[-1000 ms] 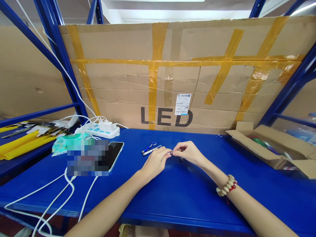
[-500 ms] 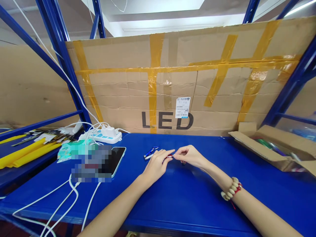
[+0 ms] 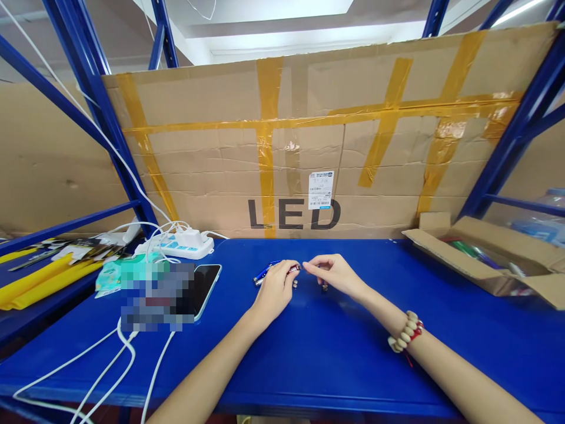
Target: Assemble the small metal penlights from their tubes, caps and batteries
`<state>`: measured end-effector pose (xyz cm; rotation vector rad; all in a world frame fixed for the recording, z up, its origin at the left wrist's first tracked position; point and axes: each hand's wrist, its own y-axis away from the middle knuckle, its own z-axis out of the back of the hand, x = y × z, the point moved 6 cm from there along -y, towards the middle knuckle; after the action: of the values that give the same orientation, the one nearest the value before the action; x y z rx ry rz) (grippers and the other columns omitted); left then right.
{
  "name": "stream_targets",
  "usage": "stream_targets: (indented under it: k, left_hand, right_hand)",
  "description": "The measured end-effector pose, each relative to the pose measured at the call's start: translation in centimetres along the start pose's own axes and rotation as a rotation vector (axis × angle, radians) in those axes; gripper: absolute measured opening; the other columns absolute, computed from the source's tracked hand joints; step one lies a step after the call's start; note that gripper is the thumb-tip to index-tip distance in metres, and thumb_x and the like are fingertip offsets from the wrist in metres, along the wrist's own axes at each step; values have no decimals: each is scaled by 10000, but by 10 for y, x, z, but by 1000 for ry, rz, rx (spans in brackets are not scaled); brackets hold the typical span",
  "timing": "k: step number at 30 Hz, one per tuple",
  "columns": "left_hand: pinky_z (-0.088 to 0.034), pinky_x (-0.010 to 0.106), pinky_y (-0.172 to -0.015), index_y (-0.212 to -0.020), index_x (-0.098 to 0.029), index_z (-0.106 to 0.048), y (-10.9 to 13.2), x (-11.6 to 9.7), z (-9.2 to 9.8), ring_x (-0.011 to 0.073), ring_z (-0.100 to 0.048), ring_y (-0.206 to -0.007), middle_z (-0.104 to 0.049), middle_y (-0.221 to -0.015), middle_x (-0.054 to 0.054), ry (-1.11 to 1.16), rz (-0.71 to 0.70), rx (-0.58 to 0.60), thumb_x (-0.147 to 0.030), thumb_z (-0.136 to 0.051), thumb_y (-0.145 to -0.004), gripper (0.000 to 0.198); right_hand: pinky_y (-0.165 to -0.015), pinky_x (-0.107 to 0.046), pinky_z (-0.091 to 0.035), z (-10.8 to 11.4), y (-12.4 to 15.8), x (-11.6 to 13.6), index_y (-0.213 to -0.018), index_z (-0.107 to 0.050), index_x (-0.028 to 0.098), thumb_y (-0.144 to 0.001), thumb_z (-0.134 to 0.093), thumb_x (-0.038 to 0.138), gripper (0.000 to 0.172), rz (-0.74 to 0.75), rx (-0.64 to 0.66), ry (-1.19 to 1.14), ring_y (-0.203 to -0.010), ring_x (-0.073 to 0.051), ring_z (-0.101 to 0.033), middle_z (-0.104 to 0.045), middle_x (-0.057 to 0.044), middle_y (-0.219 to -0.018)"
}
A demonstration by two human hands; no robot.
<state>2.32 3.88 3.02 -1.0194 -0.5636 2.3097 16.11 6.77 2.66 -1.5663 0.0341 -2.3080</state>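
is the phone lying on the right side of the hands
No, the phone lies on the blue table to the left of the left hand, and the open cardboard box sits on the right.

Blue table (image 3: 335,353), brown cardboard (image 3: 212,147) striped with yellow tape (image 3: 265,141).

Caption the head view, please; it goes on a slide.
Left hand and right hand pinch a small red pen light above a blue table.

Bright, even overhead light, glare on the tape (image 3: 265,126), wide-angle bending at edges, one pixelated patch (image 3: 156,296).
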Motion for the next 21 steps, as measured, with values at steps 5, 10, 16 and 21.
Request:
stream_targets:
  k: [5, 10, 16, 21]
  left_hand:
    - [-419, 278, -803, -920, -189, -559, -2, 4, 6, 157, -580, -853, -643, -930, 40, 106, 112, -41, -247, -370, -893, 200]
    - [-410, 241, -752, -846, -183, -536, -2, 3, 6, 132, -557, -775, -620, -842, 10, 169, 166, -35, -271, -347, -898, 215]
    - [-417, 235, -747, -913, -194, -547, -2, 4, 7, 133, -565, -782, -632, -869, 6, 194, 208, -49, -287, -376, -884, 198]
    - [-423, 234, -719, -932, -188, -554, -3, 5, 4, 130, -563, -742, -627, -831, 5, 205, 211, -30, -275, -393, -874, 192]
  right_hand:
    - [-412, -229, -385, 7, 2, 6, -805, -685, 167, -705, -608, 521, 376, 113, -140, 58, -438, -90, -490, -643, -36, -679]
    - [-558, -256, -439, 9, 10, 21, -905, -689, 215, -776, -585, 440, 279, 361, -204, 302, -540, -97, -510, -650, -51, -862]
    - [-589, -247, -431, 2, 17, 28, -1038, -658, 253, -840, -513, 432, 304, 454, -156, 430, -550, -89, -503, -628, -42, -927]
    - [-591, -248, -431, 2, 18, 29, -1069, -650, 265, -869, -466, 419, 312, 459, -150, 440, -584, -98, -522, -631, -45, -953]
